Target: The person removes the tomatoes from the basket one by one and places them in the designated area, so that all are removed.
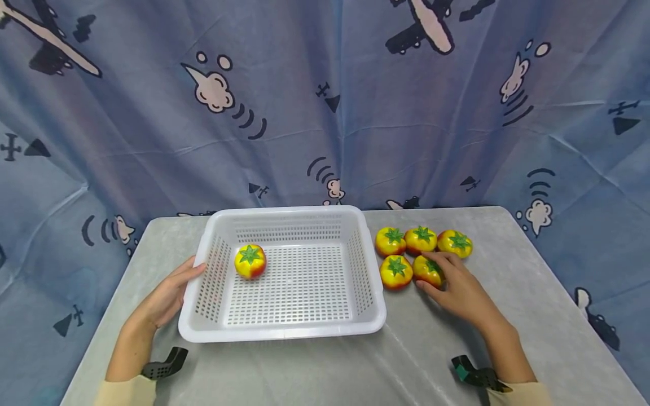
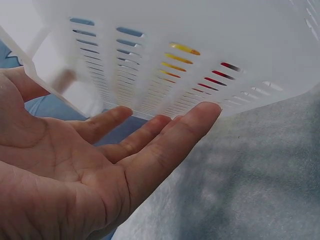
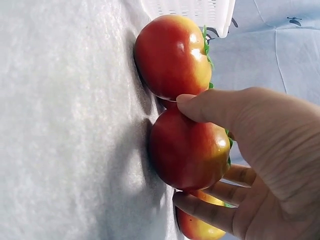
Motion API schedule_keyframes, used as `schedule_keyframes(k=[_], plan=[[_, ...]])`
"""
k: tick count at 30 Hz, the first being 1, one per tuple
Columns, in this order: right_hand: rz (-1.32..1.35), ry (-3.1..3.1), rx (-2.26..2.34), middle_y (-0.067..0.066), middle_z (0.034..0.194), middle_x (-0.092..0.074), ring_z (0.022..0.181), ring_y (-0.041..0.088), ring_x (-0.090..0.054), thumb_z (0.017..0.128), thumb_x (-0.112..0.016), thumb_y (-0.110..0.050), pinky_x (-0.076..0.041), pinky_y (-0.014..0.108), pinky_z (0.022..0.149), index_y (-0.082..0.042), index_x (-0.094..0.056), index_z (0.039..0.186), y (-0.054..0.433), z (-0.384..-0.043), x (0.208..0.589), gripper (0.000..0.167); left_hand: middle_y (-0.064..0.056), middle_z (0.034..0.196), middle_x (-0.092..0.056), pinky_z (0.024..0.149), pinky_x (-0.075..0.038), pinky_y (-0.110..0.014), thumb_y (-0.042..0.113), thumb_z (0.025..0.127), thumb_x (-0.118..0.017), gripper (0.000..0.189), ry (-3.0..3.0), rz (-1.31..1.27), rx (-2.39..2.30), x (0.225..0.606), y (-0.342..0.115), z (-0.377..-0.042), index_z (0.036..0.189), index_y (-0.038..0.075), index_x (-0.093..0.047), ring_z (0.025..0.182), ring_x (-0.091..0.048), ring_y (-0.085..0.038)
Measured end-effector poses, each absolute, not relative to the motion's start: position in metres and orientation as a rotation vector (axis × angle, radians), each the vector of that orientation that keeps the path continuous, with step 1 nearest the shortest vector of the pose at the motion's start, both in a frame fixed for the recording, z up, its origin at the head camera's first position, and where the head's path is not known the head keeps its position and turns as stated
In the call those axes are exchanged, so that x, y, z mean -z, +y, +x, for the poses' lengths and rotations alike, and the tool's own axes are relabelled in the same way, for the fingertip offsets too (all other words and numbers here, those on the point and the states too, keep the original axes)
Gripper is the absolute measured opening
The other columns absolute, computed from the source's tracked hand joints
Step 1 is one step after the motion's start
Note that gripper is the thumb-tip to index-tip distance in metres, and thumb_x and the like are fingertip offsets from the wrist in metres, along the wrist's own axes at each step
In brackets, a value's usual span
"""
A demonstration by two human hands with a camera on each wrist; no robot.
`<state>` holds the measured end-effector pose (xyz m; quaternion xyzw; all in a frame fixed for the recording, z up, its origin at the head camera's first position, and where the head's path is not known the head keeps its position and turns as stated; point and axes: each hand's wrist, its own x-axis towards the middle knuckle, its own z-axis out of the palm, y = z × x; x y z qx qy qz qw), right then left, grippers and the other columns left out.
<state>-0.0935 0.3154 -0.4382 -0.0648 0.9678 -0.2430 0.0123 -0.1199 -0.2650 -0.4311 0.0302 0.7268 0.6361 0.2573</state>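
A white perforated plastic basket (image 1: 373, 316) has one yellow-red tomato (image 1: 250, 261) with a green leafy top inside, towards its left. My left hand (image 1: 170, 296) holds the basket's left rim; in the left wrist view its thumb goes over the rim and its fingers (image 2: 165, 145) lie along the outer wall. Beyond the basket's right side, my right hand (image 1: 459, 287) grips a tomato (image 1: 425, 270) at the front of a group. In the right wrist view the thumb and fingers lie around this tomato (image 3: 187, 147), which appears to rest on the table.
Close around the gripped tomato stand several others: one on its left (image 1: 396, 272) and a row behind, including a middle tomato (image 1: 420, 241) and a right tomato (image 1: 455, 243). The grey table (image 1: 325, 372) ends at a blue patterned curtain (image 1: 304, 113).
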Motion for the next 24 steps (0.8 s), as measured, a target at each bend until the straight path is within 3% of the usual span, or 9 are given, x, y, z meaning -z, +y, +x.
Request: schedule_keyframes(k=[14, 24], plan=[[-0.214, 3.026, 0.756, 0.026, 0.145, -0.050, 0.128, 0.049, -0.056, 0.096, -0.080, -0.032, -0.044, 0.073, 0.106, -0.008, -0.048, 0.155, 0.3140, -0.0969, 0.4400, 0.071, -0.031, 0.168, -0.025, 0.101, -0.051, -0.046, 0.045, 0.115, -0.032, 0.074, 1.979, 0.090, -1.727, 0.4336, -0.2664, -0.1190, 0.171, 0.020, 0.008, 0.137, -0.052, -0.031], [-0.210, 3.032, 0.764, 0.025, 0.148, -0.049, 0.130, 0.049, -0.055, 0.097, -0.079, -0.033, -0.044, 0.074, 0.106, -0.009, -0.048, 0.156, 0.3133, -0.0949, 0.4411, 0.070, -0.032, 0.166, -0.026, 0.100, -0.052, -0.046, 0.043, 0.115, -0.032, 0.073, 1.961, 0.110, -1.729, 0.4324, -0.2666, -0.1206, 0.171, 0.018, 0.007, 0.134, -0.053, -0.029]])
